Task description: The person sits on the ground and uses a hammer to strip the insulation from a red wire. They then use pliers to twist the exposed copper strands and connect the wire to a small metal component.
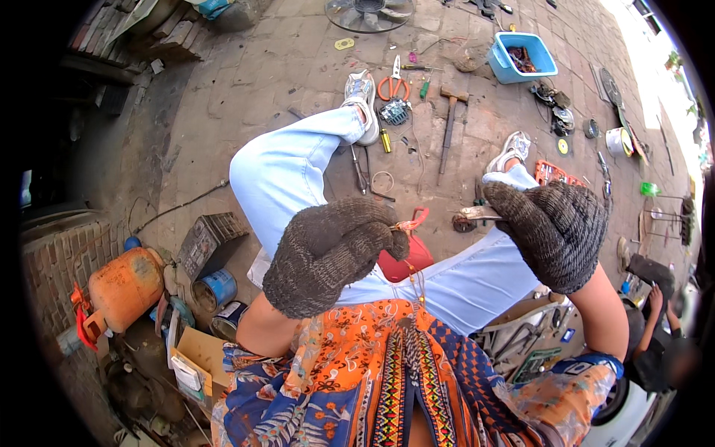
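My left hand (335,249), in a dark grey knitted glove, is closed with its fingertips pinching a small part with red plastic and copper-coloured wire (410,223). Thin yellowish strands hang below that part. My right hand (555,231), gloved the same way, is closed around a short silvery metal tool (480,213) whose exact kind I cannot make out. A small dark round piece (463,223) shows beside the tool's tip; whether they touch is unclear. The two hands are apart, above my lap. A red smooth object (408,259) shows between my legs, beneath the left fingertips.
On the paving ahead lie a hammer (450,127), orange-handled cutters (394,83), a screwdriver (360,170) and a red socket set (557,174). A blue tub (523,58) stands farther off. To my left is an orange gas cylinder (126,287). Another person (652,324) sits at the right.
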### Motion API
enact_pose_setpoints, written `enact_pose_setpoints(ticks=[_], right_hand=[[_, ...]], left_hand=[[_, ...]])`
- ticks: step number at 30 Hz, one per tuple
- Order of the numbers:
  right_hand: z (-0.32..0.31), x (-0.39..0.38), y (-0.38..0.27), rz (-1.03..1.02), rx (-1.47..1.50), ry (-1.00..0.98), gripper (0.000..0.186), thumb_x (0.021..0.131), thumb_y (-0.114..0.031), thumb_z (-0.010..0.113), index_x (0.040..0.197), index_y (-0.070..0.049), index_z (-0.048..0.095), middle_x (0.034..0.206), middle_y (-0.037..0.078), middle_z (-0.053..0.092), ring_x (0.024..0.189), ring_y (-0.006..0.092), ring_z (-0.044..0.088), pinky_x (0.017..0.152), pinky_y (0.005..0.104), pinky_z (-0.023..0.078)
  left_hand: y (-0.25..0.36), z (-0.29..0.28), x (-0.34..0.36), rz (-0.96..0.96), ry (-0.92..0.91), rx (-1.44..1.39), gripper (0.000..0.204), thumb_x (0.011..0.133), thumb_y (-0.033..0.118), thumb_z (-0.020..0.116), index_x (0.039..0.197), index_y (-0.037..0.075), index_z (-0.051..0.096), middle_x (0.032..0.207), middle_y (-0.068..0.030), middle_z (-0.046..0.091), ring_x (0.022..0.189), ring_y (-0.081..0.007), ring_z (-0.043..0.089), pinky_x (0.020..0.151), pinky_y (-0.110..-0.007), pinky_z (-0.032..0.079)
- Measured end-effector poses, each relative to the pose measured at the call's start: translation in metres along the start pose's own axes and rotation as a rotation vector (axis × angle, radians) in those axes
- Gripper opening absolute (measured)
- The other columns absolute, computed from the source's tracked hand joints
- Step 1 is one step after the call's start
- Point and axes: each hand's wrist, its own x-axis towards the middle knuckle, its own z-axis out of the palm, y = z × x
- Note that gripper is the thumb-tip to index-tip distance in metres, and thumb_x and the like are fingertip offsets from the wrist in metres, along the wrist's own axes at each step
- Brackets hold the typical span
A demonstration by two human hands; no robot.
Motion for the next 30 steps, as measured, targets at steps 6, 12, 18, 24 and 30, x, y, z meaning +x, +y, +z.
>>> enact_pose_setpoints(ticks=[6, 12, 18, 24, 30], right_hand=[[-0.005, 0.010, -0.016, -0.025, 0.127, 0.061, 0.043, 0.063, -0.018, 0.075, 0.105, -0.019, 0.072, 0.066, -0.001, 0.059, 0.055, 0.0162, 0.055, 0.049, 0.0319, 0.042], [-0.013, 0.008, -0.022, -0.017, 0.040, 0.019, 0.049, 0.060, -0.024, 0.077, 0.108, -0.021, 0.072, 0.070, -0.004, 0.052, 0.061, 0.0147, 0.055, 0.052, 0.0302, 0.043], [-0.011, 0.004, -0.023, -0.019, 0.018, 0.062, 0.047, 0.062, -0.025, 0.077, 0.108, -0.022, 0.072, 0.070, -0.005, 0.052, 0.061, 0.0144, 0.055, 0.052, 0.0299, 0.043], [-0.013, 0.001, -0.019, -0.010, 0.043, 0.060, 0.046, 0.062, -0.023, 0.076, 0.108, -0.020, 0.071, 0.072, -0.004, 0.058, 0.064, 0.0149, 0.059, 0.052, 0.0308, 0.042], [-0.015, -0.001, -0.020, -0.020, 0.048, 0.054, 0.047, 0.062, -0.022, 0.076, 0.108, -0.020, 0.071, 0.073, -0.004, 0.059, 0.063, 0.0156, 0.059, 0.052, 0.0316, 0.042]], left_hand=[[0.006, -0.004, -0.001, 0.046, -0.116, 0.223, 0.024, 0.087, 0.003, 0.061, 0.109, -0.008, 0.060, 0.096, -0.0165, 0.068, 0.085, -0.0244, 0.068, 0.071, -0.033, 0.054], [0.017, 0.011, 0.000, -0.010, -0.070, 0.069, 0.021, 0.087, 0.005, 0.061, 0.102, -0.009, 0.061, 0.095, -0.0186, 0.067, 0.085, -0.0277, 0.069, 0.072, -0.035, 0.055], [0.019, 0.014, 0.002, -0.011, -0.068, 0.083, 0.020, 0.088, 0.007, 0.060, 0.101, -0.009, 0.062, 0.093, -0.0179, 0.067, 0.083, -0.0275, 0.069, 0.071, -0.034, 0.054], [0.012, 0.015, 0.005, 0.071, -0.063, 0.130, 0.020, 0.085, 0.006, 0.062, 0.101, -0.006, 0.064, 0.081, -0.0110, 0.067, 0.063, -0.0129, 0.055, 0.053, -0.025, 0.041], [0.015, 0.020, 0.003, 0.037, -0.063, 0.088, 0.017, 0.088, 0.007, 0.060, 0.097, -0.007, 0.063, 0.086, -0.0150, 0.068, 0.076, -0.0263, 0.067, 0.066, -0.034, 0.052]])
